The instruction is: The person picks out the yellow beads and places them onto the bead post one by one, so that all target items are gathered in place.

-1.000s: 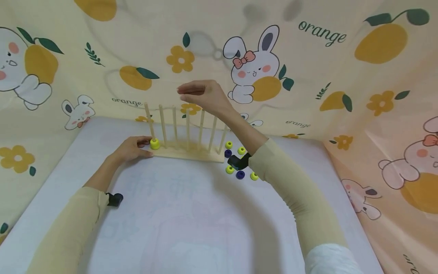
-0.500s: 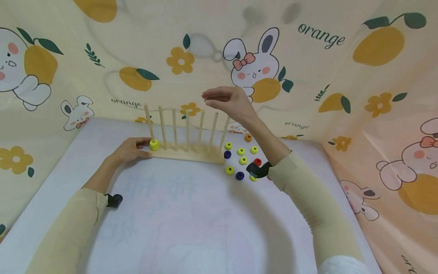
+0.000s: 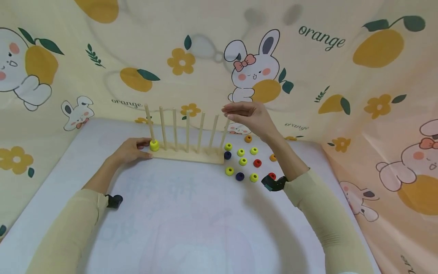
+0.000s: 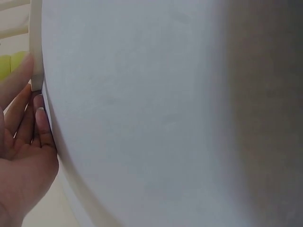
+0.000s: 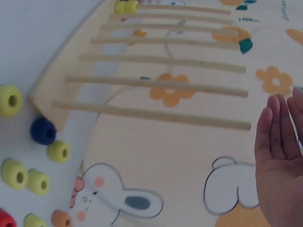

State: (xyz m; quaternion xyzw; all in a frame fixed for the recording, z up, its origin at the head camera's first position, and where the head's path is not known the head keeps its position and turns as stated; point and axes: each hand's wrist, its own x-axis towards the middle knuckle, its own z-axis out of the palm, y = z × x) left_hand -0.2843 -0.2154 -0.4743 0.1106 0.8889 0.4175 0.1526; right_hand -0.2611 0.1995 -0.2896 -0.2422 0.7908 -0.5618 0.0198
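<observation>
A wooden peg stand (image 3: 188,156) with several upright pegs stands at the table's back. Yellow beads (image 3: 154,145), two in the right wrist view, are stacked at the foot of its leftmost peg. My left hand (image 3: 129,150) grips the base's left end; in the left wrist view its thumb (image 4: 21,78) lies against the base, with the other fingers around the corner. My right hand (image 3: 253,117) is raised near the top of the rightmost peg (image 3: 224,131), holding nothing. In the right wrist view its fingers (image 5: 279,127) are nearly straight, beyond the peg tips.
Loose beads lie right of the stand: several yellow ones (image 3: 229,171), dark blue ones (image 3: 240,176), red ones (image 3: 257,163) and orange ones (image 3: 248,139). My right forearm passes over some. A printed cloth (image 3: 205,23) hangs behind the white table (image 3: 191,213).
My right hand has moved right and down, from above the stand's middle to its right end, uncovering more loose beads. My left hand stays at the base's left end.
</observation>
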